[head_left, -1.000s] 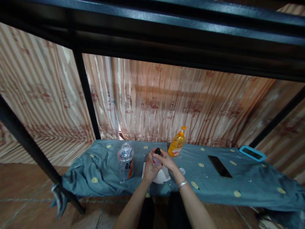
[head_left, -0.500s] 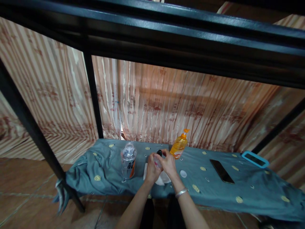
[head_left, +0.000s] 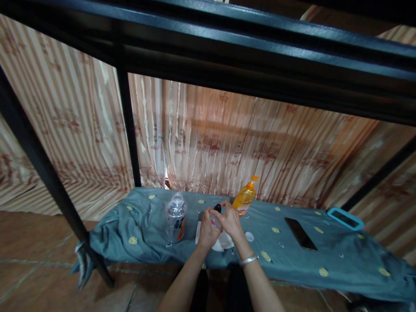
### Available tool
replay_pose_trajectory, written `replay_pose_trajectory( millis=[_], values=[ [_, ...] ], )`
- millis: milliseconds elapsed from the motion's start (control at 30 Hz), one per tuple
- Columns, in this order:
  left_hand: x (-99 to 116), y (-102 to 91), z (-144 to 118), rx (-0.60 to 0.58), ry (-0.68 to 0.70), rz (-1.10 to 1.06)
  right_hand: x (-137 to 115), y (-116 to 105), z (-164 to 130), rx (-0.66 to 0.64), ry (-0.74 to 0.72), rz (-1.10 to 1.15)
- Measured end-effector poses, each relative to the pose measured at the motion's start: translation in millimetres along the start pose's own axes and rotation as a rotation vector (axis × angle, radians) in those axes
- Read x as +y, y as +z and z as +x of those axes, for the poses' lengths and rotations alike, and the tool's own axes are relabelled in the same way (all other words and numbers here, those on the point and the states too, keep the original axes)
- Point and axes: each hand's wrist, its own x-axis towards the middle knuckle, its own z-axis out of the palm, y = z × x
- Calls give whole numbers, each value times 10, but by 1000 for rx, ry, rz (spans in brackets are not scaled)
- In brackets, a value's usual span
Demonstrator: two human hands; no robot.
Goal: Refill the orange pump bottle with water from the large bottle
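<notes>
Change over the last second: the right hand (head_left: 232,222) is now riding higher, its fingers pinching at the dark top (head_left: 217,208) of the small bottle (head_left: 214,219) rather than wrapping its body; judged from this, the left hand (head_left: 207,234) is doing the steadying and the right is working at the top; whether the top is turning, the blur is not letting me tell.

Left fingers are grasping the bottle's body from the left side; neither hand is letting go.

Position: the bottle is being held above the front half of the bed (head_left: 292,266), over a white cloth (head_left: 221,243) that is lying near the front edge.

Appearance: the body is looking clear, with a pinkish mark showing through; the top is standing out dark between the hands; contents are staying too small to make out.

Surroundings: a big bottle (head_left: 175,219), clear and uncapped, is standing toward the left end; an orange bottle (head_left: 244,199) with a pump is standing near the back edge; a white disc (head_left: 249,236) is lying just right of the right wrist; a phone (head_left: 301,234) is lying farther right; a blue-framed object (head_left: 345,218) is resting by the back right corner.
</notes>
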Motion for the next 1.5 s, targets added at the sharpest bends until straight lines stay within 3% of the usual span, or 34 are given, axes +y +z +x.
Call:
replay_pose_trajectory(
  millis=[200, 433, 633, 867, 1133, 1300, 1500],
  values=[
    [30, -8, 1, 2, 7, -8, 61, -7, 7, -79, -83, 67],
    [27, 2, 2, -2, 4, 6, 50, 22, -28, 50, 14, -59],
    [-24, 49, 23, 17, 14, -5, 58, -25, -23, -32, -78, -10],
    [-36, 45, 25, 4, -8, -17, -46, -55, 12, 34, 54, -125],
    [-22, 37, 22, 13, 6, 18, -67, -128, 22, -110, -85, -23],
    [17, 30, 14, 23, -3, -20, -65, -131, 2, -43, -3, -102],
    [27, 7, 10, 9, -20, -24, -97, -120, 32, -49, -58, -113]
  ],
)
